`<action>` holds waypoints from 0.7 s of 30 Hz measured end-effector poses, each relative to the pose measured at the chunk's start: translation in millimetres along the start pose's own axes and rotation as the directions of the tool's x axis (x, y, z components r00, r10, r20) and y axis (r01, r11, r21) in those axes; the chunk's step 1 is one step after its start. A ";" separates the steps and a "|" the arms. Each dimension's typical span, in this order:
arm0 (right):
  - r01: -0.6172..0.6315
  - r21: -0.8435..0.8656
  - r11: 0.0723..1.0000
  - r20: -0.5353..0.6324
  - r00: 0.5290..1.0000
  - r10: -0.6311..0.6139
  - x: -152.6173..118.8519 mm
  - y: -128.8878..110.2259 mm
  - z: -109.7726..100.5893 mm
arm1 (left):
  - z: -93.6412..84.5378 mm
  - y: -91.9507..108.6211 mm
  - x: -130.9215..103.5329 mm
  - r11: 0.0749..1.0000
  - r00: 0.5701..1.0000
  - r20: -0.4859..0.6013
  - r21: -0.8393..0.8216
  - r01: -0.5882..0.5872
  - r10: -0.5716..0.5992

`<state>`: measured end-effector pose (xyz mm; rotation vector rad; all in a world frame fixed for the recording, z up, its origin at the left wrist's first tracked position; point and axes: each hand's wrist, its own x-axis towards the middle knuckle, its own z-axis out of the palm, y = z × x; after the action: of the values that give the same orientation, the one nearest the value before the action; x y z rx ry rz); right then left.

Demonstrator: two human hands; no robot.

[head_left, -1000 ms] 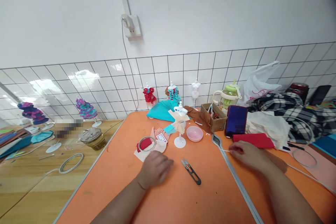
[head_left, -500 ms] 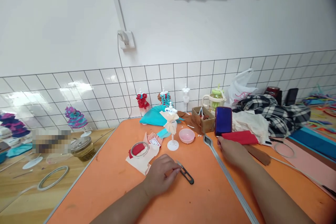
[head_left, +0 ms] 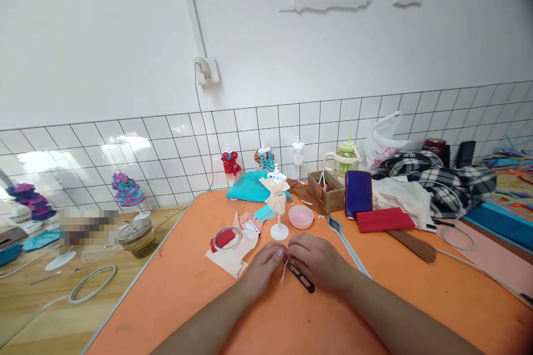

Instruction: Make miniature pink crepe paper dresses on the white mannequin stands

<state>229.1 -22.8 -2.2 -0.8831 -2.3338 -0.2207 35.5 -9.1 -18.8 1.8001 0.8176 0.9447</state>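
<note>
My left hand (head_left: 263,270) and my right hand (head_left: 318,260) meet over the orange table, fingertips pinched close together. A thin white strip (head_left: 285,272) hangs from between them; which fingers grip it is partly hidden. Black thread snips (head_left: 300,277) lie on the tabletop under my right hand, their tip covered by the fingers. Just beyond stands a small white dress form (head_left: 280,232) with cream cloth tied round its bodice. A pink bowl (head_left: 301,217) sits beside it.
To the left, a tape roll (head_left: 228,239) rests on red and cream cloth (head_left: 229,263). A grey zipper-like strip (head_left: 347,245), a purple phone (head_left: 358,194), folded red cloth (head_left: 385,219) and a cardboard box (head_left: 328,198) are at right. Dressed forms (head_left: 230,163) line the wall.
My right hand has come left from beside the red cloth to meet my left hand at the snips. A thin white strip now shows between the fingers. The view has shifted slightly.
</note>
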 end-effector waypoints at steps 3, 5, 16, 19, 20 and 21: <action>0.026 -0.014 1.000 0.009 1.000 -0.026 -6.1 2.8 2.6 | 5.9 -1.5 1.0 0.991 0.994 0.053 -0.086 0.103 -0.098; 0.015 -0.017 1.000 0.032 0.999 -0.014 -5.9 3.2 1.1 | 6.8 -2.9 1.3 0.980 0.986 0.057 -0.111 0.163 -0.157; -0.215 0.360 0.908 0.262 0.957 0.122 -9.2 10.5 -12.7 | 1.6 2.4 -5.2 0.812 0.957 0.129 0.506 -0.290 0.261; -0.369 0.401 0.838 0.348 0.908 0.234 -7.0 10.7 -9.7 | 0.3 5.7 -7.0 0.729 0.946 0.138 0.609 -0.314 0.292; -0.413 0.389 0.823 0.349 0.893 0.284 -6.1 10.6 -7.7 | -0.2 6.4 -7.3 0.713 0.947 0.133 0.629 -0.309 0.293; -0.449 0.370 0.813 0.342 0.880 0.330 -5.3 10.5 -5.7 | -0.5 6.7 -7.3 0.704 0.949 0.121 0.645 -0.298 0.292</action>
<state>241.8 -19.7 -1.6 -1.1828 -2.2233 0.6181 32.4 -17.4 -14.4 2.6184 0.9465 0.9048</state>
